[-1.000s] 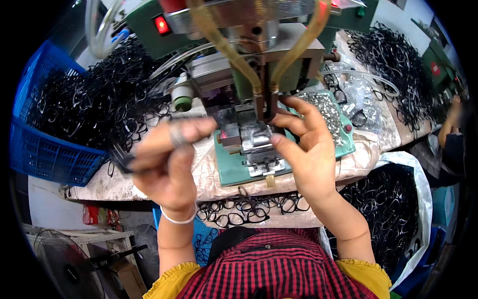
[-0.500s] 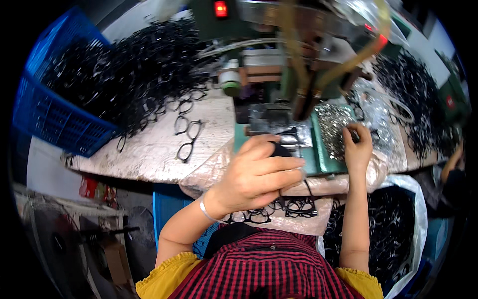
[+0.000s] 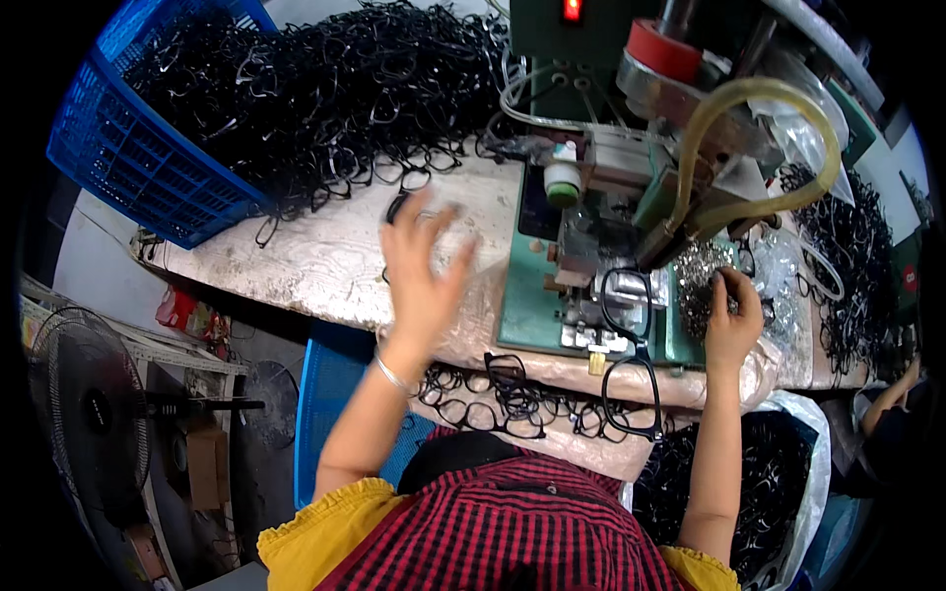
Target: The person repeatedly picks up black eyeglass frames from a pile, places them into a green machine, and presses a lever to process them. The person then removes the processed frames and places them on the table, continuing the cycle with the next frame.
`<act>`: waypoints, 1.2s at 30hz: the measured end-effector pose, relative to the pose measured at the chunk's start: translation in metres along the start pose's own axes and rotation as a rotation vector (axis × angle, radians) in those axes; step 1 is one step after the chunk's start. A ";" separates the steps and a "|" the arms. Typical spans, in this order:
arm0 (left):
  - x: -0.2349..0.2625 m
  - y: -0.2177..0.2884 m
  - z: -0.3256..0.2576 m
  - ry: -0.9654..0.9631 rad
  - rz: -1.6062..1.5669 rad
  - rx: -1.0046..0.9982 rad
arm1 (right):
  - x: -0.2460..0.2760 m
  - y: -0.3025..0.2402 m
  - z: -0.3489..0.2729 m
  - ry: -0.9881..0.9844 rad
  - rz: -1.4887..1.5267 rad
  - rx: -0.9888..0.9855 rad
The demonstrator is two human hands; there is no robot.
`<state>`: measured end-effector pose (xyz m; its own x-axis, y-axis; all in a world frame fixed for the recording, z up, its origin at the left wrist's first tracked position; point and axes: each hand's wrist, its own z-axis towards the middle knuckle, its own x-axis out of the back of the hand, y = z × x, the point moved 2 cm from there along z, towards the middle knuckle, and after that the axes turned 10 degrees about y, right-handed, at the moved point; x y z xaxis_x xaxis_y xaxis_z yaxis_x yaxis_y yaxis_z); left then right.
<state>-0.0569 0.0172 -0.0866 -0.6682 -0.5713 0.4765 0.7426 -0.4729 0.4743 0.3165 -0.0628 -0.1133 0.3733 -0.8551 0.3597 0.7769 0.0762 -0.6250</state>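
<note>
My left hand (image 3: 422,276) is raised over the pale tabletop (image 3: 296,271), its fingers spread and slightly blurred. Black eyeglass frames lie close to its fingertips, partly hidden by the hand. At the green tray (image 3: 682,349), my right hand (image 3: 737,323) has thumb and fingers pinched together over a heap of small metal parts (image 3: 694,286). What sits in that pinch is too small to make out. Between my hands, one black eyeglass frame (image 3: 641,349) rests across the metal fixture of a green machine (image 3: 522,310), its lower lens rim jutting over the table's front edge.
A large pile of black eyeglass frames (image 3: 325,94) spills from a blue crate (image 3: 148,163). More frames (image 3: 517,399) lie below the table's edge. A lined bag of dark frames (image 3: 734,483) stands at right. A yellowish hose (image 3: 823,138) loops above the tray. A fan (image 3: 94,409) stands at left.
My left hand has moved left and away from the machine, its fingers spreading. The eyeglass frame now rests on the fixture. My right hand stays at the tray; the view has shifted.
</note>
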 end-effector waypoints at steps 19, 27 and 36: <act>-0.067 -0.180 0.033 -0.330 0.385 0.158 | 0.011 -0.009 -0.015 0.031 0.028 -0.164; -0.015 -0.123 0.024 -0.012 0.014 0.134 | 0.052 -0.064 -0.022 -0.087 0.249 -0.202; -0.022 -0.020 -0.040 0.148 -0.807 0.641 | -0.031 -0.115 -0.008 -0.086 0.723 -0.349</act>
<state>-0.0550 0.0128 -0.1363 -0.9113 -0.3400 -0.2323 -0.1153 -0.3309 0.9366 0.2115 -0.0489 -0.0585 0.7717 -0.6120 -0.1730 0.1304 0.4184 -0.8989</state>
